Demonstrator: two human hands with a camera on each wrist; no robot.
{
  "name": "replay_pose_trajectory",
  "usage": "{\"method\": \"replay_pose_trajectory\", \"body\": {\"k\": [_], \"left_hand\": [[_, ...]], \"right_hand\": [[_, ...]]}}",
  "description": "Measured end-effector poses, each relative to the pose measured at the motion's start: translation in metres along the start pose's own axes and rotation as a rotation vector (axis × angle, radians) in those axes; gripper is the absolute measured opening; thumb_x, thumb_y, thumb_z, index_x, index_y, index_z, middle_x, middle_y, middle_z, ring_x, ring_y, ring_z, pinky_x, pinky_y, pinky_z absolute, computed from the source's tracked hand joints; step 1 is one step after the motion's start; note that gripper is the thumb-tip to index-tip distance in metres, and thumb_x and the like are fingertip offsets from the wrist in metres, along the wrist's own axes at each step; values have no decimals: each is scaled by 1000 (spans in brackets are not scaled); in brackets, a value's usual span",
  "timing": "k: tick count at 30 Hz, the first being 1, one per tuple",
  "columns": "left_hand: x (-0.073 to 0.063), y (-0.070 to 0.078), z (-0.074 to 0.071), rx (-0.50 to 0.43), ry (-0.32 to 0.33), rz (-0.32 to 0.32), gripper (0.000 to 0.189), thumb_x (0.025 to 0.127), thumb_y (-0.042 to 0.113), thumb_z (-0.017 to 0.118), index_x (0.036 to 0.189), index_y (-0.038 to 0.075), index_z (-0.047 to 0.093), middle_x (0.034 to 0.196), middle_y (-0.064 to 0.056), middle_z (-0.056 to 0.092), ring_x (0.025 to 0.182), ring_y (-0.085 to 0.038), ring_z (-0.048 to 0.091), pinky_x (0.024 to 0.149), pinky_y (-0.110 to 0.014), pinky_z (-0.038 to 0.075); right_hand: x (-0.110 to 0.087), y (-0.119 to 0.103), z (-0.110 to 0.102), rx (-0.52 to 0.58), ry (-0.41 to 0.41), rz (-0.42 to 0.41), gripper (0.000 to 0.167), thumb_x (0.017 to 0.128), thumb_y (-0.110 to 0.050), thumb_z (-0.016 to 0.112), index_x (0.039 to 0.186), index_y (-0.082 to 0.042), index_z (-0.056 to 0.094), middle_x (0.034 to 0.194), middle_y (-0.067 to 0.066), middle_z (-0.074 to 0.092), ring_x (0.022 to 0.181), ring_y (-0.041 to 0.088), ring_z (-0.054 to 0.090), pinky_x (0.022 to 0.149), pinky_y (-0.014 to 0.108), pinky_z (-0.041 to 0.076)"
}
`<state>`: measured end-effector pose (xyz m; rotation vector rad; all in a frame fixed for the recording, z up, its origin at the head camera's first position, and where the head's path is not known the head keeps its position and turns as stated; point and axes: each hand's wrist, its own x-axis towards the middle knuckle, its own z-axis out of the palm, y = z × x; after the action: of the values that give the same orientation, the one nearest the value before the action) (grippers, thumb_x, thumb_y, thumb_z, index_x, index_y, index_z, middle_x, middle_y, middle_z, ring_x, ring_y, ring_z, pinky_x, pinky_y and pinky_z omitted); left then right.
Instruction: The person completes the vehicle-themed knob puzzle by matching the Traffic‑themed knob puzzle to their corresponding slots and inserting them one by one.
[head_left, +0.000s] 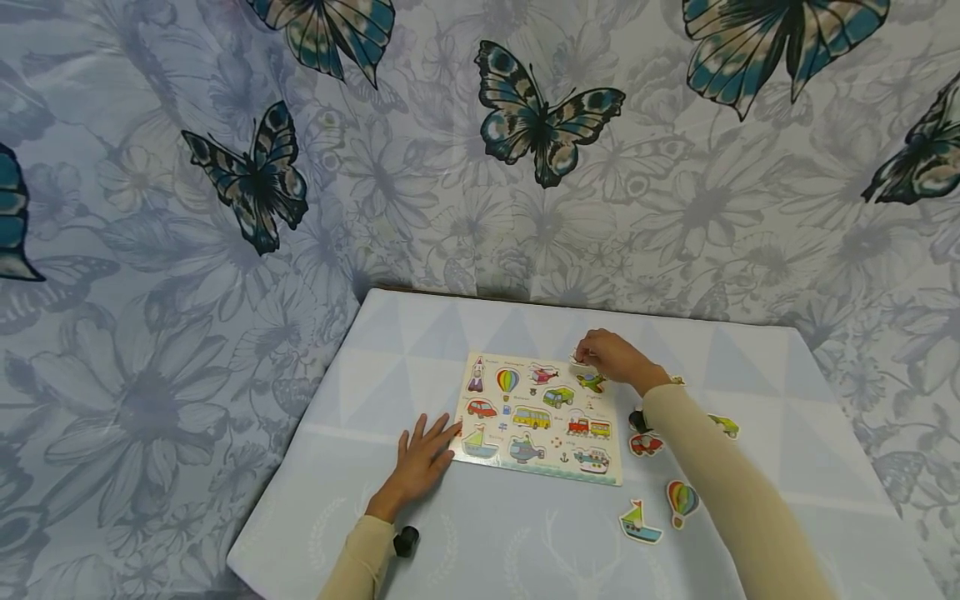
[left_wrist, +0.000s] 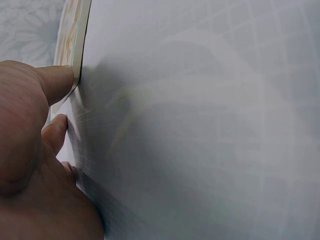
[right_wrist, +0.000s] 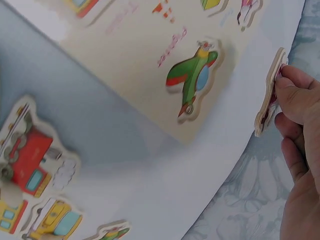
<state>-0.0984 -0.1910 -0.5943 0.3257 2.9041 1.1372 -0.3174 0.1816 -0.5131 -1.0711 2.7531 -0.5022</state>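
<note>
A wooden puzzle board (head_left: 551, 471) printed with vehicles lies flat on the table. My left hand (head_left: 422, 457) rests at its left edge with the fingers spread; in the left wrist view the thumb (left_wrist: 56, 82) touches the board's corner. Above the board's far right corner, my right hand (head_left: 618, 358) pinches a thin wooden puzzle piece (right_wrist: 270, 97) between thumb and fingers. That piece is tilted edge-on, its painted side with dark red marks turned toward the fingers. Close by on the board is the green airplane picture (right_wrist: 192, 80).
Right of the board lie loose pieces: a sailboat (head_left: 640, 525), a hot-air balloon (head_left: 682, 502), a red vehicle (head_left: 646, 444) and a green one (head_left: 724, 426). The right wrist view shows a train piece (right_wrist: 37, 155) and a yellow vehicle piece (right_wrist: 55, 220). A butterfly-patterned wall covering (head_left: 420, 208) stands behind the table.
</note>
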Motion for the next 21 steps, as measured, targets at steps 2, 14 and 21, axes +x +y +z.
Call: {"method": "replay_pose_trajectory", "body": {"k": [2,14,21], "left_hand": [[0,2,-2,-1,-9,-1,44,103,23,53,146,12,52,154,-25,40,145,-60,15,106,-80,5],[1,7,-5,41,-73,-87,47,104,25,53,149,13,49,160,-18,36,151,-52,10,112,-75,4],[2,8,-6,45,-72,-90,47,104,25,53,149,13,50,160,-17,36,151,-51,11,112,-75,4]], "right_hand": [[4,-4,2,-2,-7,-20,10,97,-3,63,98,-9,70,100,4,63,96,24,57,83,42,51],[21,-17,17,10,-36,-69,9,97,-4,63,99,-9,70,101,3,61,98,24,56,85,40,51],[28,-24,31,1,-64,-46,12,99,-7,62,102,-14,70,103,-1,62,99,20,57,87,38,51]]}}
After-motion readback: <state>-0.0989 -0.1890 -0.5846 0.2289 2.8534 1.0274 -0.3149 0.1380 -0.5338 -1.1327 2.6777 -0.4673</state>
